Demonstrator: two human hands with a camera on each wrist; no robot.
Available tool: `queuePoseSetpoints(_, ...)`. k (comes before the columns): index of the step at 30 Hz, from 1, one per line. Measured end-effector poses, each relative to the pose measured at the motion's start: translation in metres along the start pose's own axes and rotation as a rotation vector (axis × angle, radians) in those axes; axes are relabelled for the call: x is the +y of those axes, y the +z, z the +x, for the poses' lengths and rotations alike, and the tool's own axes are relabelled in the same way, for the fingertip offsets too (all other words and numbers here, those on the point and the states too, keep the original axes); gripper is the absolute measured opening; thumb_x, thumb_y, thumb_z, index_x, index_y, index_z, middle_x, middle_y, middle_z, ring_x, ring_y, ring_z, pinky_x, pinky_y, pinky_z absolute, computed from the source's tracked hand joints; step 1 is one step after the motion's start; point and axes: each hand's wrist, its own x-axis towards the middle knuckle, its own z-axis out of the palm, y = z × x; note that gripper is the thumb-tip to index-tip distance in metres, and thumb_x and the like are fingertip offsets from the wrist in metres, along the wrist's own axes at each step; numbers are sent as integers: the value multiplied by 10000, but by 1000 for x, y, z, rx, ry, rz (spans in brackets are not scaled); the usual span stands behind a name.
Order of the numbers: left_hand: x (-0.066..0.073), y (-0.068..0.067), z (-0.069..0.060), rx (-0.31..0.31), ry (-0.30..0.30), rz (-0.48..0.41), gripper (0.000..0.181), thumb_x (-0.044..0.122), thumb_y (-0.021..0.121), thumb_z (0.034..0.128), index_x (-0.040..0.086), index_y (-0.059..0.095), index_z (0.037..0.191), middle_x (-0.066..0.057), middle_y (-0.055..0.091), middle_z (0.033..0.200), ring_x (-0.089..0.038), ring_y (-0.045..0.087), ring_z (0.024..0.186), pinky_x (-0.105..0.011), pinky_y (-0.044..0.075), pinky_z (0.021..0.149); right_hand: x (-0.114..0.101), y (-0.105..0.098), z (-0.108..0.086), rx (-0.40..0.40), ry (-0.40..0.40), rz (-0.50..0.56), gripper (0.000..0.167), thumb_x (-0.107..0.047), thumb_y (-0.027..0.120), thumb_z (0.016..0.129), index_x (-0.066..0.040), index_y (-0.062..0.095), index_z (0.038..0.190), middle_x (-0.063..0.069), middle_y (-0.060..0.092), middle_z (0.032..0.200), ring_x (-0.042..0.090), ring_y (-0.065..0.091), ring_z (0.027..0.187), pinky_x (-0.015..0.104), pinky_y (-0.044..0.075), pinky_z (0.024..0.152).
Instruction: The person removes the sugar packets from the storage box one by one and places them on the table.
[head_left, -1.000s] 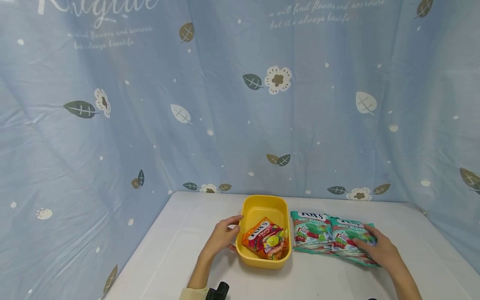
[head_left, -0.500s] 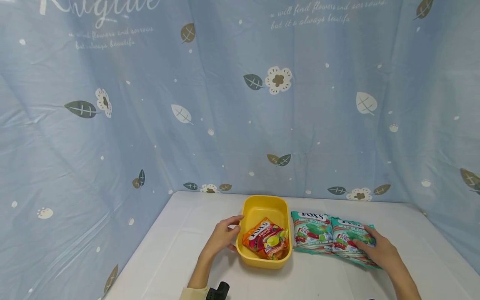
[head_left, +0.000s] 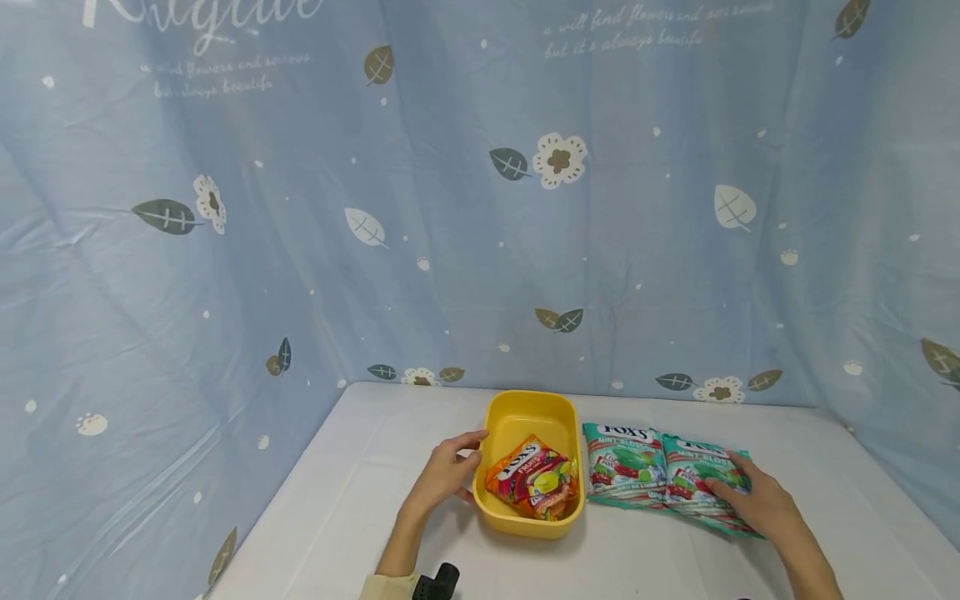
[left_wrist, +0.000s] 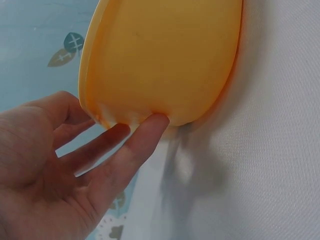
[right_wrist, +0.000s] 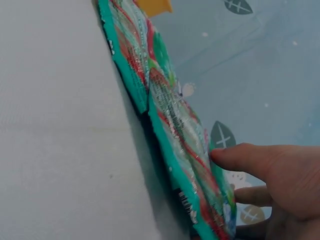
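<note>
My left hand (head_left: 446,471) touches the left side of a yellow plastic box (head_left: 525,527). In the left wrist view, extended fingertips (left_wrist: 159,120) meet the box's outer wall (left_wrist: 165,60). Inside the box lies an orange Fox's fruit candy bag (head_left: 532,479). To the box's right, two green Fox's mint candy bags lie side by side, a left bag (head_left: 624,467) and a right bag (head_left: 693,479). On the right bag rests my right hand (head_left: 765,500), thumb on its face and fingers at its far right edge. The right wrist view shows the thumb (right_wrist: 225,155) against that bag; other fingers are partly hidden.
A white cloth covers the table (head_left: 637,558). Behind and at the left hangs a blue curtain (head_left: 465,208) printed with leaves and flowers, close to the table's back edge. A black device (head_left: 435,581) sits on my left wrist.
</note>
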Motion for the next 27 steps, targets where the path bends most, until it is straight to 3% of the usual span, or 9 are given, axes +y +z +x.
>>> queuePoseSetpoints(10, 0, 1, -1, 1, -1, 4, 428, 118, 519, 989, 79, 521, 1416, -262, 529, 1356, -257, 658, 890, -377, 617, 516, -14, -6, -6, -11, 11, -11, 950, -605, 508, 932, 149, 246, 1448, 490, 251, 1407, 672, 302, 1259, 735, 420, 954)
queuePoseSetpoints(17, 1, 0, -2, 5, 25, -33, 433, 105, 526, 972, 30, 525, 1399, -307, 526, 1328, -287, 668, 881, -410, 613, 497, -29, -6, -7, 5, -22, -17, 921, -584, 516, 938, 156, 280, 1434, 483, 320, 1386, 666, 355, 1234, 727, 450, 914)
queuePoseSetpoints(27, 0, 0, -2, 11, 27, -19, 420, 111, 536, 978, 41, 536, 1392, -280, 541, 1322, -222, 657, 839, -401, 610, 493, -54, -8, -12, 11, -59, -2, 867, -567, 512, 950, 115, 309, 1444, 437, 314, 1435, 649, 322, 1275, 748, 421, 941)
